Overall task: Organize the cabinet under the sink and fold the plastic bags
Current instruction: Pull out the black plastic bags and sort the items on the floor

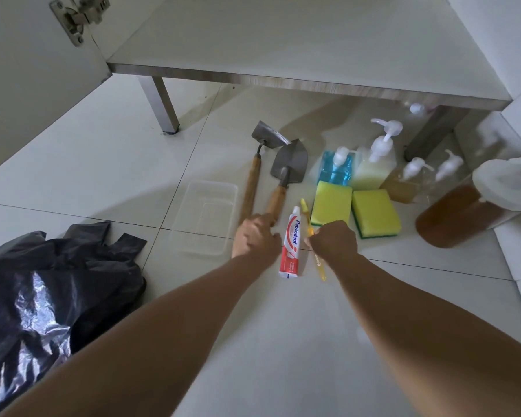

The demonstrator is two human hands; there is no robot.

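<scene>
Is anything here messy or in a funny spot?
Yes. The black plastic bags lie crumpled in a heap on the floor, not folded. A toothpaste tube and yellow toothbrush lie beside a garden trowel and hoe, an odd mix. Nothing looks spilled or broken.

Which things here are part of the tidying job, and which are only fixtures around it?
Part of the job: trowel, hoe, toothpaste, toothbrush, sponges, pump bottles, clear tray, black plastic bags.

Fixtures: cabinet shelf, door hinge, tiled floor.
</scene>
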